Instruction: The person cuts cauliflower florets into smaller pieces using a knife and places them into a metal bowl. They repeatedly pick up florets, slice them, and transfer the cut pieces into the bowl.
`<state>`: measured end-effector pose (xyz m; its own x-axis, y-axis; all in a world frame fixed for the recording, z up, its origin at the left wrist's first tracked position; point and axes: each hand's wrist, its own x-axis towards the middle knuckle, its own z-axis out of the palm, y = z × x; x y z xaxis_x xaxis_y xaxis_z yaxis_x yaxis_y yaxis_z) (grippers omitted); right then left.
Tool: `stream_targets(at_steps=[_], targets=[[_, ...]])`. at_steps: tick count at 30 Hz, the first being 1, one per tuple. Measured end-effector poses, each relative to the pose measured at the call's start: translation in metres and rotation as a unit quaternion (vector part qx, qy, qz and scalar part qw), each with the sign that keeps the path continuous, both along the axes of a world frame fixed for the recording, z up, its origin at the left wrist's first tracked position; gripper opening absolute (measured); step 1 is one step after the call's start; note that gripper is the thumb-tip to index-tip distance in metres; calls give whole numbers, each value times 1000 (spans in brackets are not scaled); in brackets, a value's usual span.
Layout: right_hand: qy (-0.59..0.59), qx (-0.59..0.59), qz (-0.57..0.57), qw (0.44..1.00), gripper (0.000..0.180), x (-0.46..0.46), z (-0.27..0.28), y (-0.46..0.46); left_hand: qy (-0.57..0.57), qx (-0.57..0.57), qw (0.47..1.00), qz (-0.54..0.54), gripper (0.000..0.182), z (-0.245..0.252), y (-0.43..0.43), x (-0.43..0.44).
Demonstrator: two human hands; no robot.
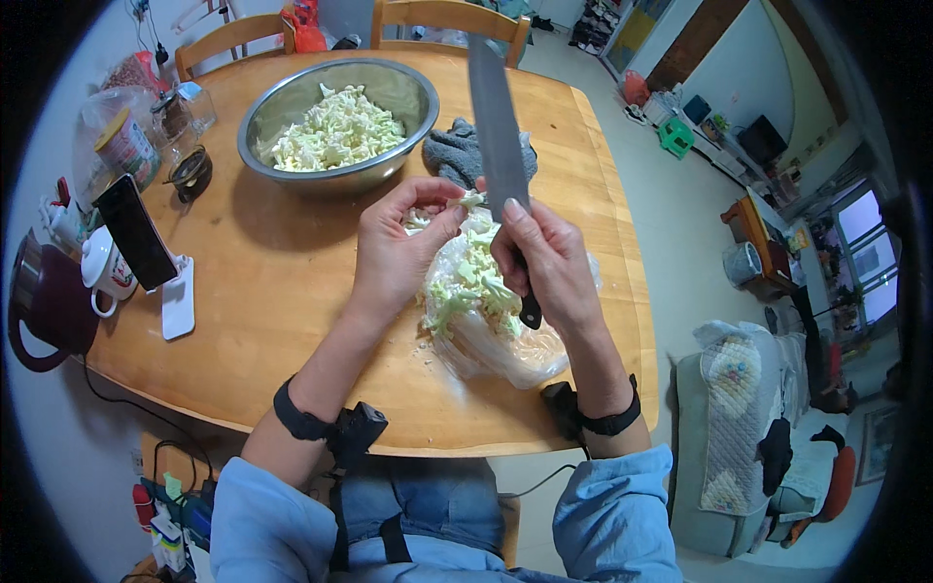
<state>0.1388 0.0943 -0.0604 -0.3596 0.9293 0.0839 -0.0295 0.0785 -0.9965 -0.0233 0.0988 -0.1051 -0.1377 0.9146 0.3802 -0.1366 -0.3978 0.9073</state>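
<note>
Between the thumb and fingers of my left hand (401, 244) is a small cauliflower floret (471, 198). My right hand (548, 262) grips a kitchen knife by its black handle (531, 312), and the broad steel blade (499, 124) points up and away from me. Below both hands, cauliflower pieces (477, 280) with pale green stems lie on a clear plastic bag (521, 361) on the table. Farther off to the left stands a large stainless steel bowl (251, 142) with many cut florets (335, 131) in it.
A grey cloth (452, 153) lies right of the bowl on the wooden table (291, 291). Along the left side are a phone (137, 232) on a white stand, a lidded white mug (106, 266), a dark kettle (51, 299) and a tin (127, 146). Two chairs (452, 13) stand beyond.
</note>
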Motion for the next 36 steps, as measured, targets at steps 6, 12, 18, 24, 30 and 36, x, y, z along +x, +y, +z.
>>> stream_targets(at_steps=[6, 12, 18, 24, 30, 36], targets=[[-23, 29, 6, 999, 34, 4, -11, 1, 45, 32, 997, 53, 11, -2, -3, 5], [-45, 50, -7, 998, 34, 4, -10, -3, 72, 66, 993, 72, 10, 3, -6, 5], [-25, 51, 2, 998, 32, 6, -11, -3, 71, 83, 991, 78, 10, 3, -6, 6], [-48, 71, -27, 996, 27, 3, -13, -5, 84, 99, 988, 85, 10, 3, -7, 5], [-45, 85, -34, 995, 28, 0, -16, -6, 116, 93, 987, 64, 11, 3, -9, 3], [-40, 83, -26, 995, 33, -1, -19, -7, 106, 93, 989, 55, 9, 4, -11, 4]])
